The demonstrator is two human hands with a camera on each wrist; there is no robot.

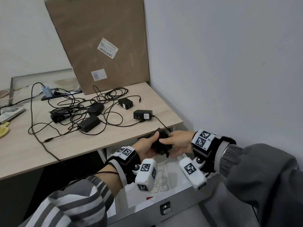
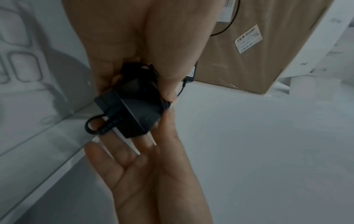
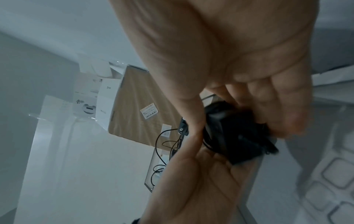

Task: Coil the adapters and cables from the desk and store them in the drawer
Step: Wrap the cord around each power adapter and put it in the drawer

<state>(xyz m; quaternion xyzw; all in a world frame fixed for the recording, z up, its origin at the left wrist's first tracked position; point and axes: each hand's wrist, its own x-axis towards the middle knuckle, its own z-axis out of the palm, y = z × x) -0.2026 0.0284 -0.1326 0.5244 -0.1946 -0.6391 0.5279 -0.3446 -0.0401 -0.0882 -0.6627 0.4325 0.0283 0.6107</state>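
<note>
A black adapter (image 1: 162, 144) with its cable wound round it hangs over the open drawer (image 1: 180, 205), just below the desk edge. Both hands hold it. My left hand (image 1: 150, 144) grips it from the left, thumb on top. In the left wrist view the left hand (image 2: 153, 53) pinches the adapter (image 2: 134, 109), whose cable loops out at the strain relief. My right hand (image 1: 173, 142) holds it from the right. The right wrist view shows that hand (image 3: 249, 68) curled round the adapter (image 3: 235, 139). Several more adapters, one with a white label (image 1: 143, 115), lie among tangled cables on the desk (image 1: 82, 145).
A large cardboard box (image 1: 101, 43) leans against the wall at the back of the desk. A thin cable (image 1: 161, 123) runs from the labelled adapter over the desk edge towards my hands. Inside the drawer lies a white sheet with rounded squares (image 1: 162, 176). The wall is close on the right.
</note>
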